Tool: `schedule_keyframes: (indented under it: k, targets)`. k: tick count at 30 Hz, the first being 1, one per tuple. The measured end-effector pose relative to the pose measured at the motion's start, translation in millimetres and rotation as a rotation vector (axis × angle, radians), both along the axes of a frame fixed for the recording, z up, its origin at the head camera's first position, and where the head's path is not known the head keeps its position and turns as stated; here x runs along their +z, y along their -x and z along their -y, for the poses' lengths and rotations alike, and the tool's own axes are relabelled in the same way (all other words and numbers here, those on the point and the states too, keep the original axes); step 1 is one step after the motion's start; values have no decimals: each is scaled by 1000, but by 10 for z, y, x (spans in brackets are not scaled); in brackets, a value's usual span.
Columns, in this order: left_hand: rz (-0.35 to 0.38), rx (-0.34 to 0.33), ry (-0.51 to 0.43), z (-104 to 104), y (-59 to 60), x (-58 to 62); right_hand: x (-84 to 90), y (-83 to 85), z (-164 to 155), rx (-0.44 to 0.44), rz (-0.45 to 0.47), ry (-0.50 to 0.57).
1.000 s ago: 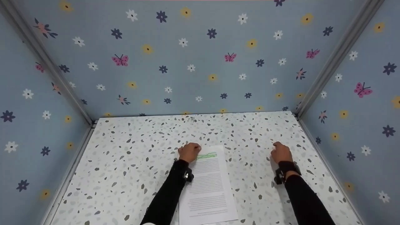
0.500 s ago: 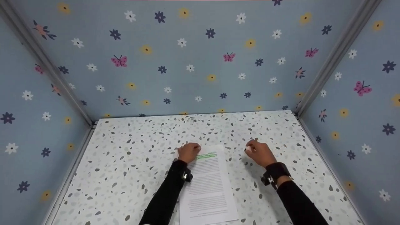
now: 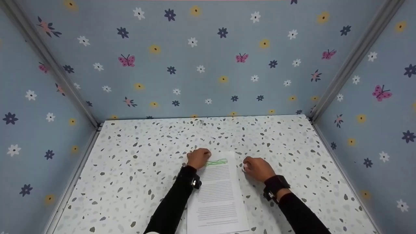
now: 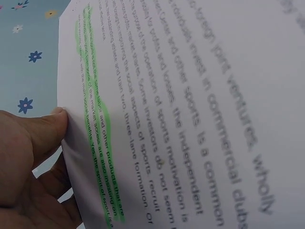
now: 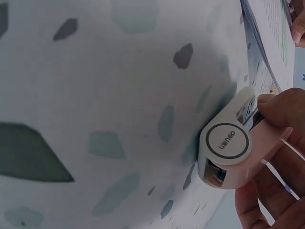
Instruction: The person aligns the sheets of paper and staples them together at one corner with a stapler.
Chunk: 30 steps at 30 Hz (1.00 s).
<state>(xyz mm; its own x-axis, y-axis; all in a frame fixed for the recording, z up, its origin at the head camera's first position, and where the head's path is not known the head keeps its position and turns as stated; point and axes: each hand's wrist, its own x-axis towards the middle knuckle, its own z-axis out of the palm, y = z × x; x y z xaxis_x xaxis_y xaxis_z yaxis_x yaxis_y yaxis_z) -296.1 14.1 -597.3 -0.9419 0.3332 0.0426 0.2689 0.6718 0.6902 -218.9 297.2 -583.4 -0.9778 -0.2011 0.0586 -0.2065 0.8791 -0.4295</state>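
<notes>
Printed sheets (image 3: 217, 198) with green highlighter at the top lie before me in the head view. My left hand (image 3: 198, 158) pinches their upper left edge; in the left wrist view the thumb (image 4: 50, 126) lies on the front and the fingers curl behind. To the right of the sheets, my right hand (image 3: 259, 169) holds a small pink and white stapler (image 5: 228, 141) between thumb and fingers. Its round white side, marked with lettering, faces the right wrist camera. From the head, the stapler is mostly hidden by the hand.
A white speckled table (image 3: 139, 182) stretches under both hands. Blue panels with flowers and butterflies close it in at the back (image 3: 208, 58) and both sides, with grey metal posts (image 3: 351, 61) at the corners.
My right hand has come left from the right side of the table toward the sheets, bringing the stapler with it. My left hand keeps its place at the sheets' corner.
</notes>
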Motion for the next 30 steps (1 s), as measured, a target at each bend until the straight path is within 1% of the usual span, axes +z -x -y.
schedule_keyframes:
  k: [3,6,11,13,18,23,25,30]
  targets:
    - [0,2,8,-10,7,0,-24,8,22,2,-10,2]
    - [-6,3,17,-23,23,-1,-30,6,24,-10,0,19]
    - [2,13,23,-41,50,13,-33,-1,-14,-79,58,99]
    - [7,11,22,-51,58,16,-43,7,-26,-106,62,129]
    - [5,-11,27,-79,53,19,-105,46,-7,-152,4,143]
    - [-6,-22,10,-91,13,34,-137,61,77,-151,-25,182]
    - [2,-23,-5,-91,3,43,-133,62,111,-146,-27,205]
    - [57,-22,-11,-90,15,25,-123,57,165,-128,-50,234]
